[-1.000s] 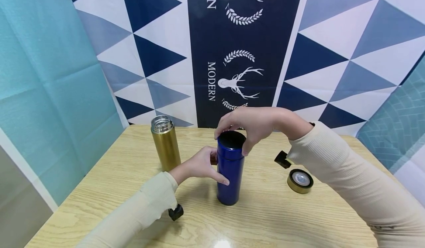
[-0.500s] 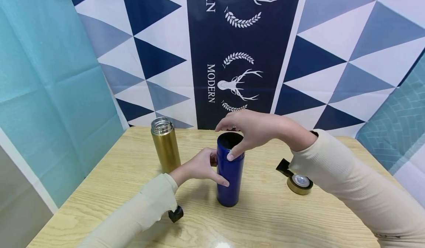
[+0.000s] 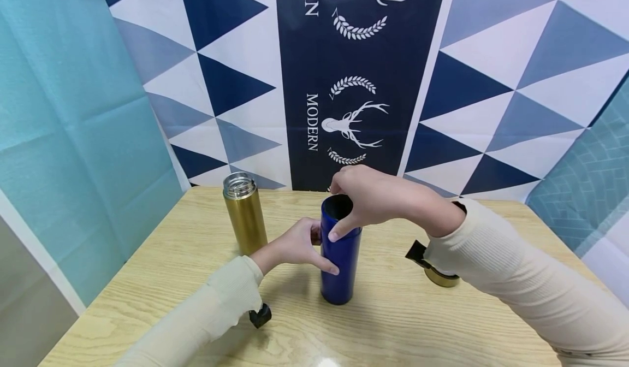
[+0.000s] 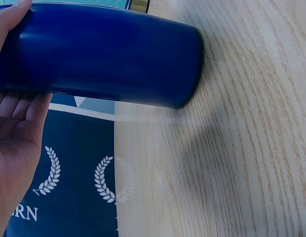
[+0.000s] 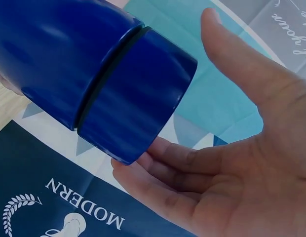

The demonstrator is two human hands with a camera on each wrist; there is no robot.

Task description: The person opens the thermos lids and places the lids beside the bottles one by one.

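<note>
A blue thermos bottle stands upright on the table, its dark-topped lid on it and a thin dark seam between lid and body. My left hand holds the bottle from the left, thumb across its front and fingers behind. Over the lid is my right hand. In the right wrist view its fingertips touch the far edge of the lid, while the thumb stands apart from it. To the left stands a gold thermos bottle, uncapped, with a bare steel neck.
A gold lid lies on the wooden table at the right, partly hidden by the right sleeve. Black wrist mounts show by both cuffs. A patterned cloth hangs along the table's back edge.
The right hand's fingers have come off the left side of the lid and moved right, and its thumb has swung to the front. The left hand and the blue bottle stay in place.
</note>
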